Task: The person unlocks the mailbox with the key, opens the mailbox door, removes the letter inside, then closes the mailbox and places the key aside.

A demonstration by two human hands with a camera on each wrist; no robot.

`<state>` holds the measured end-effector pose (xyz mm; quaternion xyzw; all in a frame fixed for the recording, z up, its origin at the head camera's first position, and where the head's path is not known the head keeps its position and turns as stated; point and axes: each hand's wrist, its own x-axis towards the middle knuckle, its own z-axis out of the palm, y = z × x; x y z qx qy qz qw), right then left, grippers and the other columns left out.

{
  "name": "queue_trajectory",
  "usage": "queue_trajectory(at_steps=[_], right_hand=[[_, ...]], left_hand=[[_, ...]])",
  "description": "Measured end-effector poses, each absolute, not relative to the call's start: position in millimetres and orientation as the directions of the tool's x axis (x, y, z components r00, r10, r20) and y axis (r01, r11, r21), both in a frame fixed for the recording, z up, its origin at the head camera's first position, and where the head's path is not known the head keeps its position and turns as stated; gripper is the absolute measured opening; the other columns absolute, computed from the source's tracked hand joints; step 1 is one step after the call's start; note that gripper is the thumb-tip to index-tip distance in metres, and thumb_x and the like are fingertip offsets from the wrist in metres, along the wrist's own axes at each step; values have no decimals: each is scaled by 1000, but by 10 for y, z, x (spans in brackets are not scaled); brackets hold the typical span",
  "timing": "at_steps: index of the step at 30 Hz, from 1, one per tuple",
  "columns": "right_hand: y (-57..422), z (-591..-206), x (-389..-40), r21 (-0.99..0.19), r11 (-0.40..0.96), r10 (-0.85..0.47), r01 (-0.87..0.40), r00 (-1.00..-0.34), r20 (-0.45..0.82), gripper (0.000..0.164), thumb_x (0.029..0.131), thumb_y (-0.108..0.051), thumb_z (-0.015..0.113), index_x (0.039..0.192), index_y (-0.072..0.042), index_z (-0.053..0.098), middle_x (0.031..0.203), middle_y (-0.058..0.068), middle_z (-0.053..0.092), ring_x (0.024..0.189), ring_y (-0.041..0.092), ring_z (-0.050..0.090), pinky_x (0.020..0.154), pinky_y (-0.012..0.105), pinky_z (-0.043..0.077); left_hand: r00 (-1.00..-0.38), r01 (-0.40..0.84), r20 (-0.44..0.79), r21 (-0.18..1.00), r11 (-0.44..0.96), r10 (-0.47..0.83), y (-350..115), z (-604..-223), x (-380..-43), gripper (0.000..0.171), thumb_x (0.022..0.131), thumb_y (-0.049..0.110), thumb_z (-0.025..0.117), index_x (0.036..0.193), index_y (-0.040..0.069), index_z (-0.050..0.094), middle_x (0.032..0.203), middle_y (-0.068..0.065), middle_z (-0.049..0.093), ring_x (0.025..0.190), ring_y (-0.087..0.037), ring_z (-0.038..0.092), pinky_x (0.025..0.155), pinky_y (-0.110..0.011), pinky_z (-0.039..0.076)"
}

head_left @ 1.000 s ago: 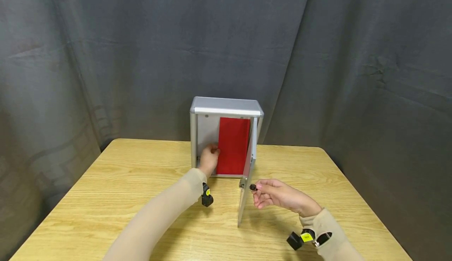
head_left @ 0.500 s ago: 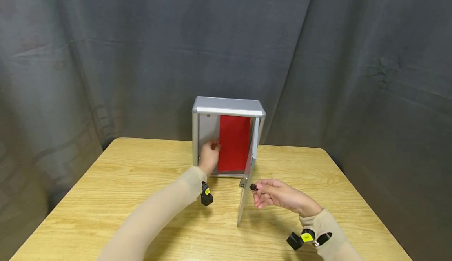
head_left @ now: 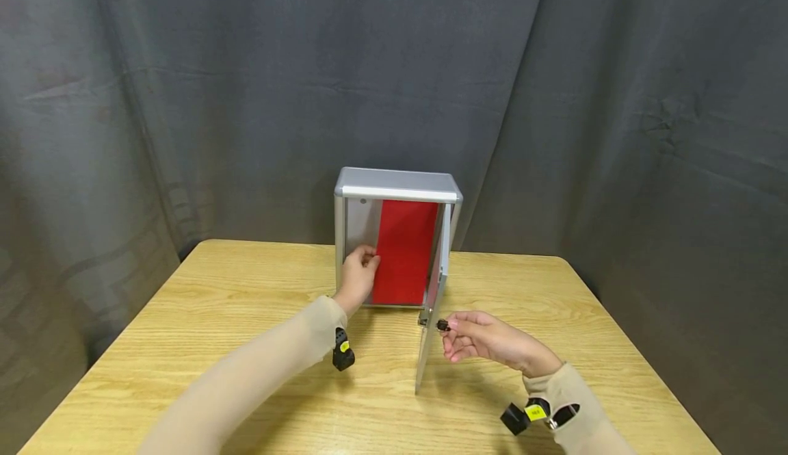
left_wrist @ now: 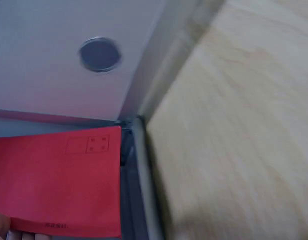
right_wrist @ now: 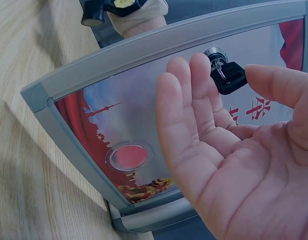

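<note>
In the head view, a red envelope stands upright inside a silver-framed box, leaning slightly. My left hand pinches its left edge. Printed squares and a line of small text mark the envelope in the left wrist view, where only fingertips show at the lower left. The box's door is swung out toward me on the right. My right hand pinches a black-headed key between thumb and forefinger. That key sits at the metal lock on the door's printed face.
The box stands at the back of a wooden table. Grey curtains hang behind it and on both sides. A round window is set in the door, and a round dark disc in the box's inner wall.
The envelope first rose a little, then came lower and closer to me, its lower end shifting left. My left hand drew back to the left with it. My right hand and the door stayed put.
</note>
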<state>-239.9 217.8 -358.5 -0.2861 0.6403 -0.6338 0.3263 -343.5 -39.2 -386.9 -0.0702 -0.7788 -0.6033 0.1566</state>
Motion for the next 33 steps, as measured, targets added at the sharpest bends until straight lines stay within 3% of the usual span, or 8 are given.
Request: queue_trajectory(at_steps=[13,19,28,33], right_hand=[[2178,-3590,-2424,-998,37,-780,48,-623,-59,16,105,-15,37,107,-4,48,95,0,64,88,9,65,84,26,57],[2181,-3592,-2435,-998,41,-778,49,-625,-63,17,105,-16,37,108,-3,48,95,0,64,88,9,65,83,25,57],[2165,-3574,-2439,-998,54,-784,45,-616,-70,18,106,-16,36,107,-2,48,96,0,63,89,9,65,84,26,57],[2158,-3565,-2440,-998,46,-790,43,-610,-63,20,106,-17,37,108,-1,48,96,1,63,88,9,65,83,25,57]], left_hand=[[-950,293,312,904,311,-14,-681,-3946,-3075,5,95,2,57,99,0,59,90,-12,60,78,-17,51,69,-23,43],[-962,257,271,931,259,-18,-828,-3946,-2923,5,95,2,57,100,0,58,86,-11,58,73,-14,50,60,-20,43],[-959,266,279,945,191,-45,-1107,-3788,-2613,7,94,-1,57,101,-5,58,90,-7,59,77,-7,52,71,-19,48],[-962,242,249,968,73,-110,-1339,-3616,-2524,8,97,0,54,104,-3,54,86,6,56,77,-3,54,72,-18,53]])
